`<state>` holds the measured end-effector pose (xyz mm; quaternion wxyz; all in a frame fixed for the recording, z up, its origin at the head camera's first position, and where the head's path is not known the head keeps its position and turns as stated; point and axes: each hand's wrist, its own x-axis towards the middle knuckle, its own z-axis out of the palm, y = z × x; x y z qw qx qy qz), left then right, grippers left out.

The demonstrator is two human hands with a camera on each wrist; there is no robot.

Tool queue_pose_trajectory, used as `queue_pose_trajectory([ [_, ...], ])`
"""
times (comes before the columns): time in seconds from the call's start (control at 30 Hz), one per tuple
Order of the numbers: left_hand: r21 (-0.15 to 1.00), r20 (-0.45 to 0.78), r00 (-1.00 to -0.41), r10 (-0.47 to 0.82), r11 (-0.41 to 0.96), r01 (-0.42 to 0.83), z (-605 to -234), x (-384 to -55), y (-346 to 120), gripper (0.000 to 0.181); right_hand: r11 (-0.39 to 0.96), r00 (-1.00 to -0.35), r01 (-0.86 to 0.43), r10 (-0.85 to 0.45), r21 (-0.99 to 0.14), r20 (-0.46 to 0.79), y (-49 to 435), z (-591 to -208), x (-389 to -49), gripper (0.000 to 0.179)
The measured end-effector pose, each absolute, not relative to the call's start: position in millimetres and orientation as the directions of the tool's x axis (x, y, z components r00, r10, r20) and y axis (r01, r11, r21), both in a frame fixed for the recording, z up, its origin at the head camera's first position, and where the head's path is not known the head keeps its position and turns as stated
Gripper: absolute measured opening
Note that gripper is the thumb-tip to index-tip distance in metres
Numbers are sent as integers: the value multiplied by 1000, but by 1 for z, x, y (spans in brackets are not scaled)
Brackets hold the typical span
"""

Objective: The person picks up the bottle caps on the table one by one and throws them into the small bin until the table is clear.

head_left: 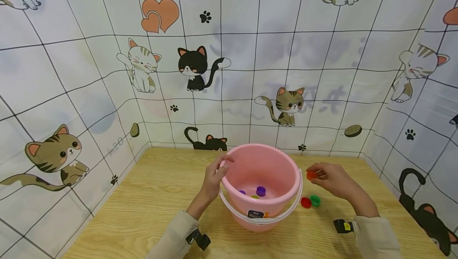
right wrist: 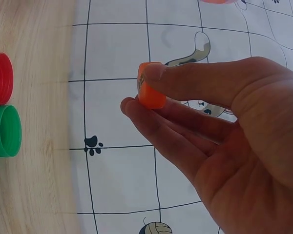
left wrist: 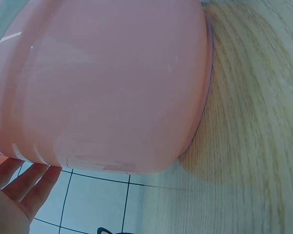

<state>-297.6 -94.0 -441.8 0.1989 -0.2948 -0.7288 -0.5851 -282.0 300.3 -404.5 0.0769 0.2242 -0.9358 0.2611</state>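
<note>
Fingers of the right hand (head_left: 332,178) are pinching an orange cap (head_left: 311,176) just beyond the pink bucket's (head_left: 261,163) three o'clock; the left hand (head_left: 215,172) is gripping it at ten. A loosening pinch could be dropping the cap onto the bench (head_left: 171,195). The bucket is holding purple caps (head_left: 261,191) and something yellow-green (head_left: 255,196), half hidden; a red cap (head_left: 305,203) and green cap (head_left: 315,200) are lying outside at four.

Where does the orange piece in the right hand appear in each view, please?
Head: right of the pink bucket; the orange piece is pinched in the right hand.
Left wrist: not in this picture.
Right wrist: just above the centre, between thumb and fingers.
Shared landmark: the wooden tabletop, along the right side in the left wrist view and the left side in the right wrist view.
</note>
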Motion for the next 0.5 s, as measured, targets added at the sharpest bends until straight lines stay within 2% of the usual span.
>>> queue_pose_trajectory([
  [0.5, 738, 636, -745, 200, 124, 663, -442, -298, -95, 31, 761, -883, -468, -389, -449, 261, 294, -405, -284, 25],
])
